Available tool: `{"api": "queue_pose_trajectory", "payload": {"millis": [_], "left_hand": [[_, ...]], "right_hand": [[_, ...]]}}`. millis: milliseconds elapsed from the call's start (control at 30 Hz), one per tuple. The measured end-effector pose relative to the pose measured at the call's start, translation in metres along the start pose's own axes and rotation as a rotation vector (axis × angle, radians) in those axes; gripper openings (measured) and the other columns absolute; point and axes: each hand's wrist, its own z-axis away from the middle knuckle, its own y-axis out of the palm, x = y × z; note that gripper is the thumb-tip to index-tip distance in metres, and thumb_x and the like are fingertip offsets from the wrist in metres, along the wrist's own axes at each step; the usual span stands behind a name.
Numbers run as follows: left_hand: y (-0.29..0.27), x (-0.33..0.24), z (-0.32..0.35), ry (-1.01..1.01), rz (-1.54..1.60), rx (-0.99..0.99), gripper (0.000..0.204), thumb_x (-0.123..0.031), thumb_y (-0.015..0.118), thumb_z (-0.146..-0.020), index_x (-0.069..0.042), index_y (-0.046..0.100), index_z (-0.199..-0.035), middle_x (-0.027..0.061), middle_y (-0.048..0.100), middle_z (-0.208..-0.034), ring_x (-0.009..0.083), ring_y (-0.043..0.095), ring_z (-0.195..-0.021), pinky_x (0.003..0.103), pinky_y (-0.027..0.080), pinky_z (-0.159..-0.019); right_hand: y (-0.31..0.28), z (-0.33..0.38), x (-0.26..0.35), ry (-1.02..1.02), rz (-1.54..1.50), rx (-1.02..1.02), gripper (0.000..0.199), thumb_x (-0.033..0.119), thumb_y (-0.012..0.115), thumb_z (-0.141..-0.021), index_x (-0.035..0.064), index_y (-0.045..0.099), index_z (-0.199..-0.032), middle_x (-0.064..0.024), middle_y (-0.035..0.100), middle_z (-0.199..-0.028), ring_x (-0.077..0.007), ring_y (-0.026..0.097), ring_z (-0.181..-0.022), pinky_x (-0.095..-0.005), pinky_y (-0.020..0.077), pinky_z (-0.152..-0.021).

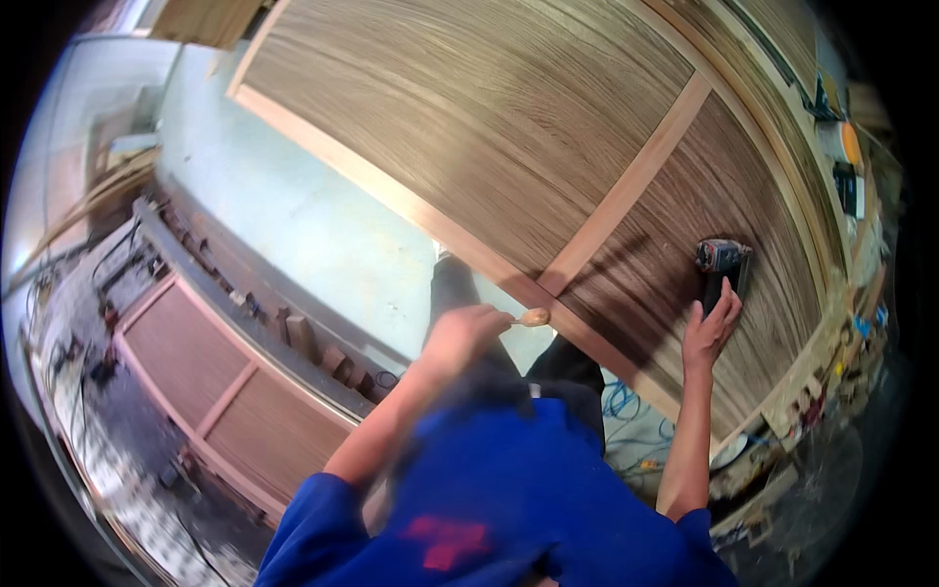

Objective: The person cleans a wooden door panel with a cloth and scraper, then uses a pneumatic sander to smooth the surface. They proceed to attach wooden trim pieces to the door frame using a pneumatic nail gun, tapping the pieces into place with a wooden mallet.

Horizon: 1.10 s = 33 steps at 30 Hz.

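The right hand (711,328) grips a power tool (722,262) pressed flat on the veneered door panel (548,147) — steadying it — while the left hand (465,333) pinches a small wooden piece (533,317) at the panel's edge.

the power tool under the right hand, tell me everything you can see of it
The power tool is small and dark, grey-black with a reddish patch on its rounded top, and looks like plastic and metal. It sits on the brown wood-grain door panel, right of the pale cross rail. The right hand holds its dark handle end from below, fingers over it. Its make and underside cannot be made out. The left hand is away from it, holding a small tan object.
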Motion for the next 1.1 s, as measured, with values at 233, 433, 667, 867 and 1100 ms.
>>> {"api": "queue_pose_trajectory", "payload": {"millis": [233, 433, 667, 867, 1100], "left_hand": [[-0.072, 0.059, -0.023, 0.393, -0.170, 0.160, 0.031, -0.013, 0.065, -0.087, -0.008, 0.070, -0.117, 0.0097, 0.067, -0.091, 0.0321, 0.067, -0.085, 0.038, 0.057, -0.076], [-0.145, 0.120, -0.042, -0.431, 0.230, -0.499, 0.041, -0.028, 0.077, -0.096, 0.002, 0.063, -0.119, 0.0134, 0.069, -0.103, 0.0231, 0.068, -0.084, 0.037, 0.057, -0.073], [-0.163, 0.171, -0.081, -0.699, 0.674, -0.578, 0.081, -0.049, 0.081, -0.093, 0.018, 0.049, -0.127, 0.0248, 0.062, -0.120, 0.0280, 0.067, -0.109, 0.039, 0.063, -0.084], [-0.155, 0.171, -0.097, -0.586, 0.693, -0.602, 0.047, -0.038, 0.078, -0.097, 0.004, 0.067, -0.116, 0.0124, 0.069, -0.109, 0.0206, 0.064, -0.100, 0.035, 0.054, -0.084], [-0.156, 0.162, -0.104, -0.566, 0.658, -0.662, 0.038, -0.030, 0.078, -0.098, 0.006, 0.070, -0.106, 0.0077, 0.071, -0.091, 0.0184, 0.062, -0.083, 0.034, 0.052, -0.079]], "right_hand": [[0.035, 0.061, 0.283, -0.105, -0.746, 0.561, 0.019, -0.003, 0.079, -0.085, 0.0020, 0.073, -0.103, -0.0111, 0.071, -0.109, -0.0238, 0.069, -0.097, -0.0348, 0.0567, -0.080], [0.071, 0.018, 0.295, -0.009, -0.677, 0.250, 0.009, -0.004, 0.071, -0.089, 0.0005, 0.071, -0.096, -0.0147, 0.072, -0.095, -0.0319, 0.072, -0.083, -0.0369, 0.0575, -0.072], [0.080, 0.024, 0.305, -0.136, -0.605, 0.303, 0.008, -0.002, 0.070, -0.092, -0.0011, 0.071, -0.100, -0.0168, 0.071, -0.094, -0.0326, 0.071, -0.083, -0.0382, 0.0558, -0.073], [0.092, 0.014, 0.285, 0.059, -0.744, 0.427, 0.011, -0.004, 0.068, -0.091, -0.0026, 0.070, -0.101, -0.0173, 0.072, -0.096, -0.0345, 0.071, -0.084, -0.0393, 0.0563, -0.072], [0.104, 0.021, 0.276, -0.104, -0.697, 0.342, 0.012, 0.003, 0.073, -0.093, 0.0023, 0.071, -0.105, -0.0157, 0.073, -0.097, -0.0337, 0.071, -0.084, -0.0373, 0.0561, -0.074]]}}
